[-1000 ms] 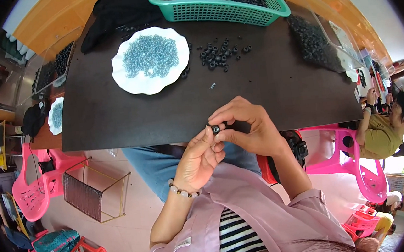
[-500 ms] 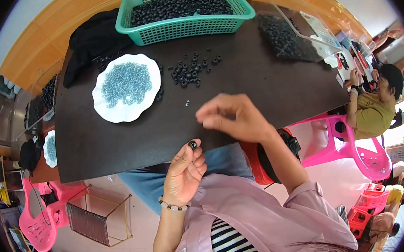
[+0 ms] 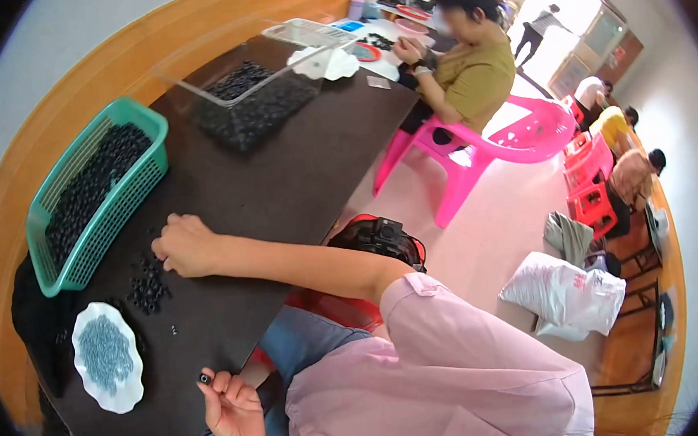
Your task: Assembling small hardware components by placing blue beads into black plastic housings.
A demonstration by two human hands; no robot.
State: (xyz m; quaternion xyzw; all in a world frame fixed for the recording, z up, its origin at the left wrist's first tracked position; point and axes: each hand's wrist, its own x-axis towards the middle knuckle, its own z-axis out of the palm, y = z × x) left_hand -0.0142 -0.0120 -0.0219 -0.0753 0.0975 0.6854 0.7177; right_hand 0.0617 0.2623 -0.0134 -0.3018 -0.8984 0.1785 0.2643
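Note:
Between the thumb and fingertips of my left hand [image 3: 237, 412] is a small black ring-shaped part [image 3: 204, 379] with a pale centre, held just off the table's near edge. My right hand [image 3: 188, 246] has reached across the table to a loose pile of black ring-shaped parts [image 3: 148, 290]. Its fingers curl down at the pile's far side, and whatever they hold is hidden. On the table between my hands lie a couple of tiny clear pieces [image 3: 174, 329]. Left of the pile, a white scalloped plate [image 3: 135, 371] bears a heap of small clear blue-grey pieces [image 3: 104, 353].
A green basket [image 3: 154, 156] full of black parts stands at the far left beside a black cloth [image 3: 31, 308]. Farther back is a clear bin [image 3: 252, 110] of black parts. A co-worker [image 3: 469, 70] sits at the table's far end on a pink chair [image 3: 464, 158].
My view has turned to the right. The right hand has moved from above the table's middle to the pile, its fingers curling. My left hand still holds the black ring-shaped part.

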